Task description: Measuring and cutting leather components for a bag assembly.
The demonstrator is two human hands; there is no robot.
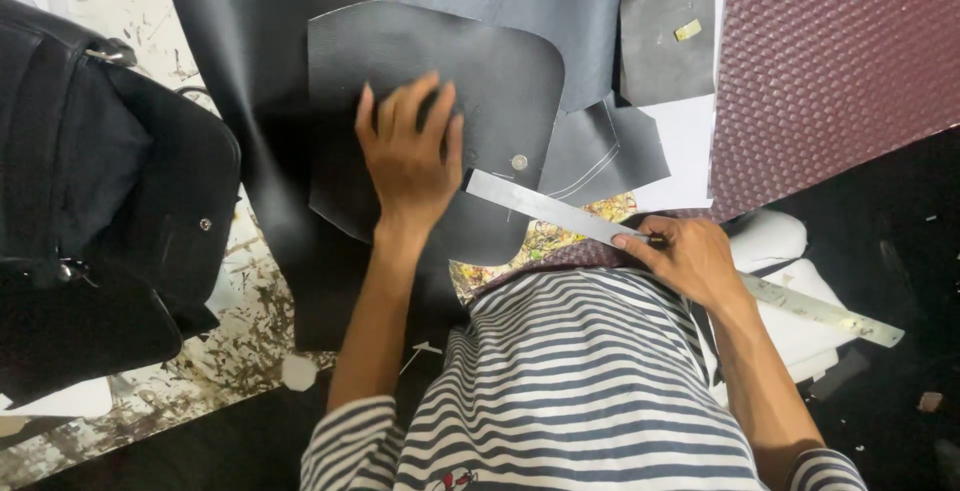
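Ruler (560, 213), long and metal, slants from the dark leather panel (440, 101) toward near right; right hand (690, 256) grips its middle, left hand (408, 156) presses flat on the panel, fingers spread.

No packages, labels, signs or screens show in this view.

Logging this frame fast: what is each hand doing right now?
Left hand: open, flat on the dark leather piece.
Right hand: closed on the metal ruler, with a pen-like tool.
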